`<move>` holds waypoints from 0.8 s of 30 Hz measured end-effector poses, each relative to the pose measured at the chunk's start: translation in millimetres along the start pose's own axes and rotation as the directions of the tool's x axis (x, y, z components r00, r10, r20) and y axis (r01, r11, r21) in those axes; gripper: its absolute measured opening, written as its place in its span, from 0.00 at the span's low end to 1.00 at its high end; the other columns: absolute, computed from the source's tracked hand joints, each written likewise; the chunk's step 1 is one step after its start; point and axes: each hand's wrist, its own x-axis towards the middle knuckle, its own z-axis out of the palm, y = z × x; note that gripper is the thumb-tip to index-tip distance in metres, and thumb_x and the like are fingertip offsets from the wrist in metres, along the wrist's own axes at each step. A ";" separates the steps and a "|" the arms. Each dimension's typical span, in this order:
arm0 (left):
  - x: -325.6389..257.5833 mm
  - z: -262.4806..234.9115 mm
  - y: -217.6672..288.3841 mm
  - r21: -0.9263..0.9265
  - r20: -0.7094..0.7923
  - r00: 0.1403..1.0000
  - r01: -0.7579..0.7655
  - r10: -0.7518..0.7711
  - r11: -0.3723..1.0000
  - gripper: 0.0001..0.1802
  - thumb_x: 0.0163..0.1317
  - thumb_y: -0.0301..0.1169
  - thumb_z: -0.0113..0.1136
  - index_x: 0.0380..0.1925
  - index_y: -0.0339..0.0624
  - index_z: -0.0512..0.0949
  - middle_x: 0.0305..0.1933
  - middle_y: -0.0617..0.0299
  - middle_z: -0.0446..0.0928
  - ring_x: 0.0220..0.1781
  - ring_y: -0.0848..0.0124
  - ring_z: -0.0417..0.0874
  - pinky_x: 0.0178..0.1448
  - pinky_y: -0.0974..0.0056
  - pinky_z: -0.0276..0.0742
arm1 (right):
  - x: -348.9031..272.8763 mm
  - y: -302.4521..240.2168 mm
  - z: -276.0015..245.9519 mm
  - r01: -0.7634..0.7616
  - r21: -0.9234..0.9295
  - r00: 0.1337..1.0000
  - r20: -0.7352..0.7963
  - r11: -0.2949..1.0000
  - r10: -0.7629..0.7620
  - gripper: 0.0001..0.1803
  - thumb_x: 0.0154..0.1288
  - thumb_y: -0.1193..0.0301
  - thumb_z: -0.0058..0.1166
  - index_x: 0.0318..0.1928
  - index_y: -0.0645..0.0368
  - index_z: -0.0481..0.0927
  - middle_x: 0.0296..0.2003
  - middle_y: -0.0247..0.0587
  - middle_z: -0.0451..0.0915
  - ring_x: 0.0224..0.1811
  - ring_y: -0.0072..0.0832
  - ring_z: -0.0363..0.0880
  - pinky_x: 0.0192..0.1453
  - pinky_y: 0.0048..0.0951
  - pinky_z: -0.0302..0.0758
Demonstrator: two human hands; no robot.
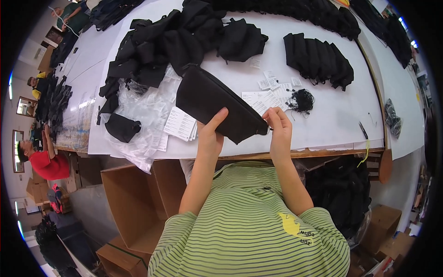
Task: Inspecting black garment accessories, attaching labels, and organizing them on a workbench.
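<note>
A flat black zip pouch is held slanting over the white table. My left hand grips its lower edge, with the thumb on the front face. At the pouch's right corner, by the end of the zip, the fingertips of my right hand are pinched together. Whatever small part lies inside that pinch is too small to make out. White printed tags lie just beyond the right hand, next to a tangle of black tag strings. More white printed cards sit beside my left hand, partly on clear plastic.
A large heap of black pouches covers the far left, and a neat row of them stands far right. Crumpled clear plastic bags lie at left. Small snips rest near the right edge. An open cardboard box stands below the table.
</note>
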 end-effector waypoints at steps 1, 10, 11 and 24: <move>-2.1 -2.0 2.4 0.042 0.022 0.999 0.049 -0.050 0.998 0.28 0.54 0.23 0.64 0.55 0.38 0.67 0.50 0.57 0.74 0.53 0.65 0.76 0.58 0.61 0.73 | 2.1 -0.4 -4.3 0.028 -0.027 0.998 0.051 0.999 -0.027 0.15 0.72 0.66 0.44 0.31 0.63 0.77 0.29 0.29 0.75 0.34 0.14 0.66 0.47 0.18 0.63; -19.1 11.8 6.7 0.317 0.235 0.876 0.340 -0.421 0.885 0.24 0.50 0.25 0.68 0.48 0.32 0.73 0.42 0.56 0.78 0.40 0.69 0.82 0.44 0.66 0.80 | 32.7 -41.4 3.0 0.146 0.061 0.939 0.304 0.987 -0.157 0.18 0.68 0.71 0.53 0.55 0.65 0.76 0.43 0.36 0.80 0.45 0.19 0.76 0.54 0.24 0.71; -18.9 11.7 6.9 0.322 0.231 0.875 0.344 -0.425 0.882 0.24 0.50 0.25 0.68 0.48 0.31 0.73 0.42 0.55 0.78 0.40 0.69 0.82 0.44 0.65 0.80 | 34.6 -39.5 1.8 0.174 0.076 0.948 0.257 0.982 -0.188 0.14 0.65 0.74 0.56 0.50 0.64 0.78 0.42 0.36 0.80 0.43 0.20 0.77 0.50 0.25 0.73; -4.0 -1.6 -4.4 -0.025 0.042 0.876 0.481 -0.480 0.876 0.17 0.54 0.26 0.63 0.45 0.33 0.75 0.38 0.55 0.80 0.37 0.66 0.84 0.41 0.65 0.82 | 23.4 -27.1 -2.4 0.251 -0.184 0.924 0.339 0.950 -0.179 0.06 0.52 0.74 0.65 0.32 0.60 0.83 0.29 0.30 0.77 0.32 0.18 0.72 0.40 0.21 0.69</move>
